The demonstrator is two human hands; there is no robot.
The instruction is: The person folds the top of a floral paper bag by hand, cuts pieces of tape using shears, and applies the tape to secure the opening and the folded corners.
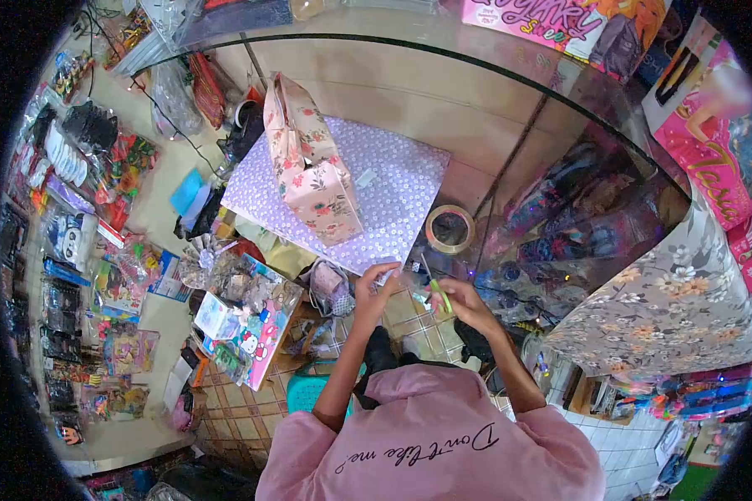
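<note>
My right hand point(461, 302) is closed on green-handled scissors point(440, 296), whose blades point up and away. Beside it, my left hand point(378, 288) has its thumb and fingers brought together near a small clear piece that is too faint to make out. Beyond my hands, a pink floral wrapped package point(322, 196) lies on a sheet of lilac flowered paper point(397, 171). A small clear scrap point(366, 178) is on the paper. To the right of the paper's edge is a roll of tape point(450, 229).
A glass case point(551, 192) curves around the far side. Hello Kitty items point(255, 334) lie at the left, near a teal stool point(309, 386). Grey floral wrapping point(668, 305) stands at the right. Packaged goods hang along the left wall.
</note>
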